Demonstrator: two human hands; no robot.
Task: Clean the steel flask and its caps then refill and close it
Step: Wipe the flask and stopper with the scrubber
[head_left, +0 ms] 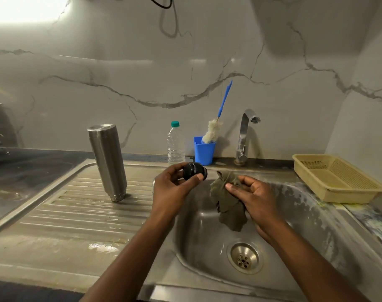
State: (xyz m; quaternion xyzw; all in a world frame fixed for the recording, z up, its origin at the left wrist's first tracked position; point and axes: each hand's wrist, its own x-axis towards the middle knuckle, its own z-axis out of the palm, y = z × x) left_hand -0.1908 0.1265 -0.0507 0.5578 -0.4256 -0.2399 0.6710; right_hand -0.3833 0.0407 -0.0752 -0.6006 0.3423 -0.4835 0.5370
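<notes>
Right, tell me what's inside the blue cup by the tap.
A brush stands in the blue cup, its white fluffy head above the rim, its blue handle tilted up to the right. The cup's sides hide its bottom, so anything else inside cannot be seen.

Single view, head-worn, wide-angle. Looks forward and down over the sink [305, 203], close in: left hand [174, 188] and right hand [257, 199] sit mid-frame, forearms cut off by the near edge. Faces the marbled wall [185, 62] roughly square-on. Frame spans drainboard [66, 203] at left to yellow basket [355, 189] at right. Straight edges bow toward the borders.
</notes>
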